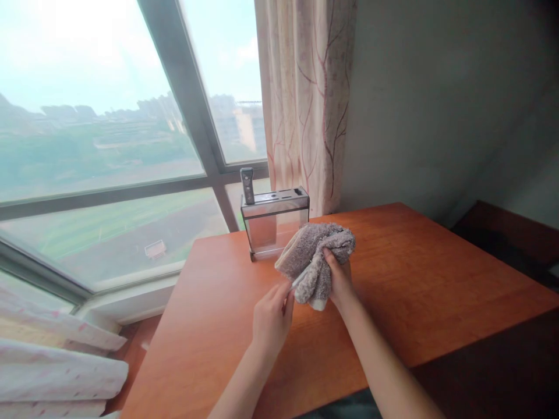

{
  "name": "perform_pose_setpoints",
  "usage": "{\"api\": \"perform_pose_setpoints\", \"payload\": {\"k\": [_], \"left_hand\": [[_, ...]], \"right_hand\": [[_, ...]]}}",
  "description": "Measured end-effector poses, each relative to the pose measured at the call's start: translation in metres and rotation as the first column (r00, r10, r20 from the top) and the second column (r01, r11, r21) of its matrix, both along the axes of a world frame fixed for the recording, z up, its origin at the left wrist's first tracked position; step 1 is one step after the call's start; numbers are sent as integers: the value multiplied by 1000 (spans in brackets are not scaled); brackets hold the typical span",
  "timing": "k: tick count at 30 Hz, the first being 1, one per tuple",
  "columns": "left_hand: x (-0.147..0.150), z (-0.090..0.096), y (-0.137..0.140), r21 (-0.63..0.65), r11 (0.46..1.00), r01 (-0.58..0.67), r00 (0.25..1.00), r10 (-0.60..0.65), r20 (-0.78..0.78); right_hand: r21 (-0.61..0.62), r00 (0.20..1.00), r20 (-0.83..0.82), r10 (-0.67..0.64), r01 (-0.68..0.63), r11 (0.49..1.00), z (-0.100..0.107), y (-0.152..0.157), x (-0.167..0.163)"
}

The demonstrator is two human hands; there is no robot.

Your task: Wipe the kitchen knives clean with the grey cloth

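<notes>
My right hand is wrapped round a bunched grey-brown towel, its thumb pressed on top. The towel is fluffy with a pale hem and is held above the table. Below and to its left, my left hand is closed, fingertips pinching a thin, pale, blade-like thing. That thing runs into the towel's folds, which cover its far part; its kind cannot be made out. Just behind the towel stands a clear-sided knife block with a dark top. A knife handle, dark with light rivets, sticks up from its left end.
The reddish-brown wooden table extends to the right, with its left edge near the window. A patterned curtain hangs behind the block, and another pale curtain lies at lower left. A grey wall rises behind.
</notes>
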State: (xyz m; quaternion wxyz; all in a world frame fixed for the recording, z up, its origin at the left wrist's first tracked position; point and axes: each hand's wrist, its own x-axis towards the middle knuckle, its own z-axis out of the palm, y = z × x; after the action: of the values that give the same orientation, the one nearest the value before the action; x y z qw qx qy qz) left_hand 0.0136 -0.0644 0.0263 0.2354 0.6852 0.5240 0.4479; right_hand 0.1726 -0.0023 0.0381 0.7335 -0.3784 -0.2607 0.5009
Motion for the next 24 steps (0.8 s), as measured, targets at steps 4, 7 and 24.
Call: {"api": "perform_pose_setpoints", "payload": {"k": [4, 7, 24], "left_hand": [[1, 3, 1, -92, 993, 72, 996, -66, 68], [4, 2, 2, -241, 952, 189, 961, -128, 246], [-5, 16, -3, -530, 438, 726, 640, -149, 754]], "right_hand": [[-7, 999, 32, 3, -3, 1000, -3, 2, 4], [1, 997, 75, 2, -2, 1000, -5, 4, 9], [28, 950, -171, 263, -262, 965, -9, 1, 27]]}}
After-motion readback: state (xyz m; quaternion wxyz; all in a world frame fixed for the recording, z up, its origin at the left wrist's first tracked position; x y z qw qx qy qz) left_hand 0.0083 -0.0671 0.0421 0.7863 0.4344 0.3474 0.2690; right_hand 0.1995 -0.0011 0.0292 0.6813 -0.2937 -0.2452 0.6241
